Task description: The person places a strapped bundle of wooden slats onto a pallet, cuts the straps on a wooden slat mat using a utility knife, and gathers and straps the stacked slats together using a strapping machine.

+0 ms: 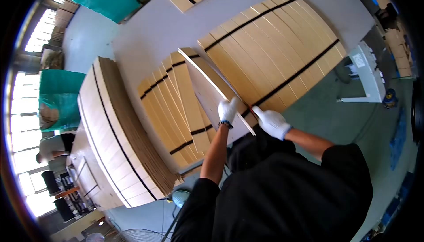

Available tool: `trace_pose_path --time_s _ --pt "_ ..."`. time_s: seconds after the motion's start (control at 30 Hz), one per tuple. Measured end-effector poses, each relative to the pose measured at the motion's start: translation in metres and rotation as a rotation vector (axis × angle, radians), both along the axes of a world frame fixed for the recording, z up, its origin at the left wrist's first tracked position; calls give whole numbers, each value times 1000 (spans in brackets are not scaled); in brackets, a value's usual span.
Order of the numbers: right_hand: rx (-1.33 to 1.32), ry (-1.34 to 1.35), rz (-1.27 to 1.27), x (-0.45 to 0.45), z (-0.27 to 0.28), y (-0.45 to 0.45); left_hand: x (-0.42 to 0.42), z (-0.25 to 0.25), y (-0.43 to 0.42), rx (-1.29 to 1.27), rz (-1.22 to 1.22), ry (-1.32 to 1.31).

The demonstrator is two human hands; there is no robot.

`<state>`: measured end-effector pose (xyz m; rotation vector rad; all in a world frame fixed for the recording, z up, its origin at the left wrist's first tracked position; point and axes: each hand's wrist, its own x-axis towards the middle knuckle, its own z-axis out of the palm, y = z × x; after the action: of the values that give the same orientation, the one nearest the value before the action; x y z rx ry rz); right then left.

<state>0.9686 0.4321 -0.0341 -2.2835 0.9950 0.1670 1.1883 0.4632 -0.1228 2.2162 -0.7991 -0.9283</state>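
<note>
A: What stands at far left?
B: A tall stack of black-striped wooden boards [99,127]; right of it, overlapping slats [164,112] lie across the grey worktop [145,30].
A: And the tilted board [213,98]?
B: Raised on edge at center, its upper rim pinched by the gloved left hand [227,111], fingers closed. It looks stiff, fairly light, perhaps slick under cotton; a firm mid-edge hold should limit tipping and spare the corners.
A: The right hand [274,123]?
B: Gloved, partly curled near a small red item [252,108]; its grip cannot be told. Beyond spread striped panels [269,43].
</note>
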Motion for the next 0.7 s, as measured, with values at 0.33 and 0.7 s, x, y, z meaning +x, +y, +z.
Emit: trace_pose_path --time_s 0.33,0.7 --pt "167 -18 -298 -83 56 114 62 4 45 17 -128 -142" --pt "74 -404 -307 -42 15 75 101 49 97 241 -109 -470"
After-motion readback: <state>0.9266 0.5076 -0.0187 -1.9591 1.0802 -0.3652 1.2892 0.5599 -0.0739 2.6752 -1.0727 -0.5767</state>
